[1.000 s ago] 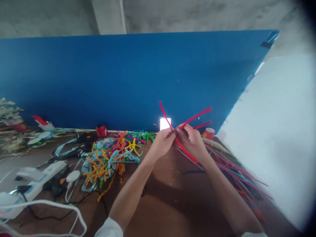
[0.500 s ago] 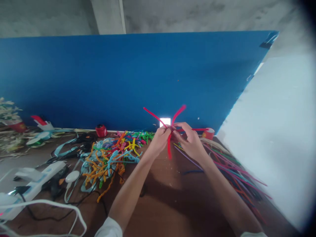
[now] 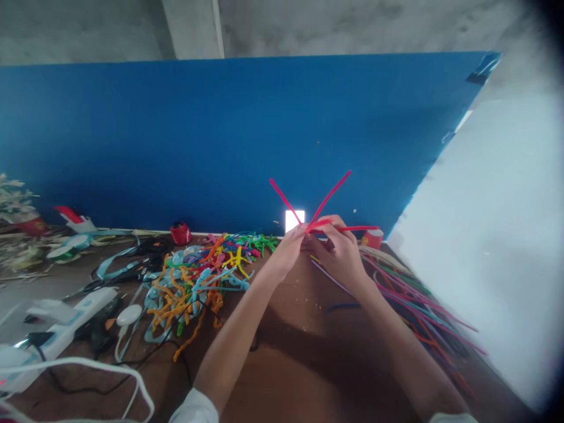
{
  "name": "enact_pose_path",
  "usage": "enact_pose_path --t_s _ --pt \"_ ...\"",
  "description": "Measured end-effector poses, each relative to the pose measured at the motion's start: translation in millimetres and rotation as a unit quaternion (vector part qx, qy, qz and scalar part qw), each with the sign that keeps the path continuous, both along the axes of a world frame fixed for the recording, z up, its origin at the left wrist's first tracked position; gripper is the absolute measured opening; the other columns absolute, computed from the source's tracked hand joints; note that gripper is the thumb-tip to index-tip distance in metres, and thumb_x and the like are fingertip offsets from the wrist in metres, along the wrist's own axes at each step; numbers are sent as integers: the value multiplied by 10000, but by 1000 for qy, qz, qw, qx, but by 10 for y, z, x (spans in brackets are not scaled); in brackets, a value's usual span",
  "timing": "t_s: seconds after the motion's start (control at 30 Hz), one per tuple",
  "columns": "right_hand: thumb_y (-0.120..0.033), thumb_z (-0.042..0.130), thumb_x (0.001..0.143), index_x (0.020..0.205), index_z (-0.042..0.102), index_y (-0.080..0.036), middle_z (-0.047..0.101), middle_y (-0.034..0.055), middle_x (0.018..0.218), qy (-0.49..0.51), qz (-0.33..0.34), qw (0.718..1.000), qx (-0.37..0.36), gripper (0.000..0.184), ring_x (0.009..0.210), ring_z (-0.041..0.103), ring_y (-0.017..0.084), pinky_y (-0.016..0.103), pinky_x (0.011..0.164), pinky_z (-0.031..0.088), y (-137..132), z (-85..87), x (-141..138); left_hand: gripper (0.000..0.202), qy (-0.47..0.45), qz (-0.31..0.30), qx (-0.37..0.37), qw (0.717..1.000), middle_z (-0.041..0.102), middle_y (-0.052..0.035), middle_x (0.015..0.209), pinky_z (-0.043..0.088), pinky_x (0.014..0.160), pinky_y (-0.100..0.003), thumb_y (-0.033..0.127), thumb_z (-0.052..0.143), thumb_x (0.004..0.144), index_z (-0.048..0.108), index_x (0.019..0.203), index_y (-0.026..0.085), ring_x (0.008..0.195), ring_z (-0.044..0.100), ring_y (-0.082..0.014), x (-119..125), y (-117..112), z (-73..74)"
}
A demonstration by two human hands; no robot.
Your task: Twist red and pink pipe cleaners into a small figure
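Red pipe cleaners [image 3: 331, 197] meet at a point between my hands, their fuzzy ends fanning up and out to the right. My left hand [image 3: 288, 249] pinches them near the crossing. My right hand [image 3: 341, 252] has its fingers closed around the same crossing from the other side, and one red end sticks out past its knuckles. Both hands are raised above the brown table [image 3: 299, 364]. The fingertips partly hide how the stems are joined.
Left of my arms lies a heap of twisted, multicoloured pipe cleaners [image 3: 189, 288]. Loose straight pipe cleaners [image 3: 423, 311] lie on the right. A white power strip [image 3: 66, 329] with cables is at the left. Behind stand a blue panel [image 3: 220, 141], a red can [image 3: 180, 233] and a red cup [image 3: 372, 238].
The red stem that hung down below my fingers now points right across my right hand. The two upper ends have shifted up and to the right.
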State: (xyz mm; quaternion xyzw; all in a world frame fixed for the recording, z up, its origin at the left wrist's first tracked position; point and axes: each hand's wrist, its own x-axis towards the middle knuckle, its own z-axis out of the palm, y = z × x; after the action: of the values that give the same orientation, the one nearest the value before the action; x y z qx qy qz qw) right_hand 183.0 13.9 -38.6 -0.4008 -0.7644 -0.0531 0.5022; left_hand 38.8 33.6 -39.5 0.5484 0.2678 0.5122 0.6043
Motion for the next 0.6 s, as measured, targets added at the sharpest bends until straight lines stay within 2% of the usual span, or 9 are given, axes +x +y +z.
enact_pose_path --t_s 0.1,0.3,0.47,0.53,0.6 --pt "-249 581 926 980 632 -224 626 84 1019 3 9 1000 28 79 958 633 215 324 774 523 -6 7 -9 287 4 -43 -12 999 708 -79 921 532 847 -373 359 495 942 680 1042 164 893 665 -223 17 -37 33" --pt "-243 573 932 954 640 -211 634 55 930 21 18 1000 14 78 753 616 161 292 657 485 -7 5 -29 351 48 -50 -5 998 711 -85 888 525 830 -379 314 365 975 647 1089 139 850 662 -217 4 -84 90" --pt "-230 546 941 874 616 -207 595 29 824 37 22 999 10 100 685 571 147 280 622 449 -53 52 -18 474 39 -124 14 991 699 -117 887 523 779 -355 426 298 996 640 1097 114 892 656 -230 -15 -148 143" --pt "-244 527 951 842 599 -213 576 24 803 38 19 999 3 134 664 548 147 283 614 437 -76 77 -10 474 40 -151 34 987 690 -128 894 516 755 -339 468 346 983 655 1040 114 883 646 -226 -26 -162 157" --pt "-255 510 959 840 591 -221 557 21 788 31 17 999 -4 149 645 525 148 289 610 428 -85 90 4 432 59 -151 50 985 678 -119 884 506 729 -319 483 425 960 657 980 119 854 632 -212 -32 -162 158"
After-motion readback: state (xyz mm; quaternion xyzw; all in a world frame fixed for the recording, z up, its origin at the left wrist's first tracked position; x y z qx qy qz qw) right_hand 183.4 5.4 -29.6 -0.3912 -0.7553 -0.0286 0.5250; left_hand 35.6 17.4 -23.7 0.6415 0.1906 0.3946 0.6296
